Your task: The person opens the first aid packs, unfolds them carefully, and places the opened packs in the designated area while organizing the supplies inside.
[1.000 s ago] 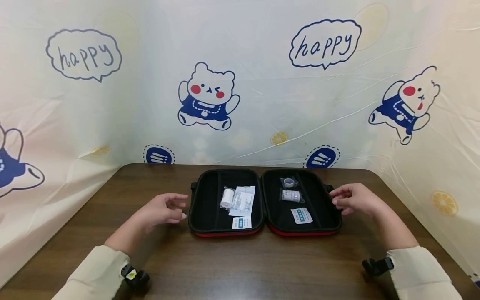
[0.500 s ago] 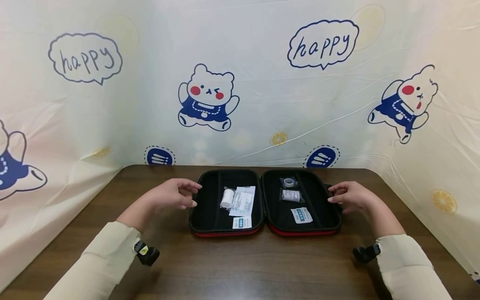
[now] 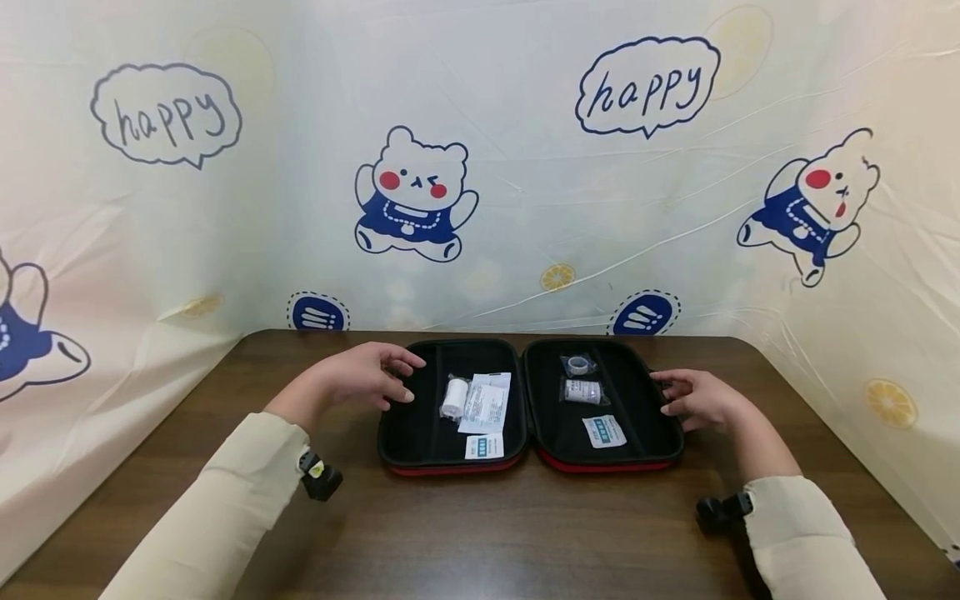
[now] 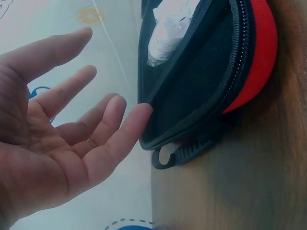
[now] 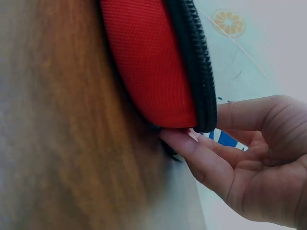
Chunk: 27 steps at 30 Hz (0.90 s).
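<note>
A zip case (image 3: 407, 417), red outside and black inside, lies unfolded flat on the wooden table (image 3: 495, 533). Its left half holds a wrapped white bandage roll (image 3: 454, 397), printed white packets (image 3: 486, 404) and a small sachet (image 3: 484, 446). In the right half are a tape roll (image 3: 577, 364), another wrapped bandage roll (image 3: 582, 391) and a sachet (image 3: 603, 431). My left hand (image 3: 366, 372) hovers by the left half's far outer corner, fingers spread and relaxed, holding nothing. At the right outer edge, my right hand (image 3: 701, 397) grips the case's rim, with a fingertip beneath the red side.
A black strap loop (image 4: 165, 158) sticks out from the case's left end. Behind the table hangs a pale printed curtain (image 3: 510, 208). Both wrists wear small black cameras, one on the left sleeve (image 3: 247, 475) and one on the right sleeve (image 3: 798, 517).
My left hand has moved right and away from me, from beside the case to its far left corner. The right hand has shifted slightly at the right edge. The case has stayed put.
</note>
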### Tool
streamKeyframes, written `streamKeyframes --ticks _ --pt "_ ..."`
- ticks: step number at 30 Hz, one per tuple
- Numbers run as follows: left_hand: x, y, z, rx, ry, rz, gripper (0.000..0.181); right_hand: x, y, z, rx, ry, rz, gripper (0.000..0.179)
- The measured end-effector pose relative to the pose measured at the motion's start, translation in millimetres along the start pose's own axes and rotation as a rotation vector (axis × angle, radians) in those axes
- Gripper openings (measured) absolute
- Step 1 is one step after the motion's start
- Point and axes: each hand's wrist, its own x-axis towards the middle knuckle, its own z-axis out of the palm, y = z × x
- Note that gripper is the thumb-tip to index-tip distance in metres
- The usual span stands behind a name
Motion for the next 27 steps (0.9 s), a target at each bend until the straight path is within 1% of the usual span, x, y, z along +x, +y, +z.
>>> streamKeyframes --ticks 5,12,17,25,27 --pt "7.4 2.5 2.0 -0.011 -0.009 -0.007 0.058 0.1 6 1 0.027 0.011 -0.017 0.069" --pt "17.8 4.0 8.9 0.024 -0.013 -0.005 0.061 -3.4 10 1 0.033 0.017 -0.019 0.067" --pt "28.9 6.0 13.2 0.045 -0.025 -0.019 0.063 -5.0 10 0 0.041 0.005 -0.013 0.067" --pt "49.0 16.6 20.5 0.086 -0.053 -0.039 0.062 -5.4 9 0 0.052 0.005 -0.018 0.065" --pt "54.3 19.1 23.3 0.091 -0.048 -0.049 0.061 -5.1 9 0 0.052 0.011 -0.014 0.065"
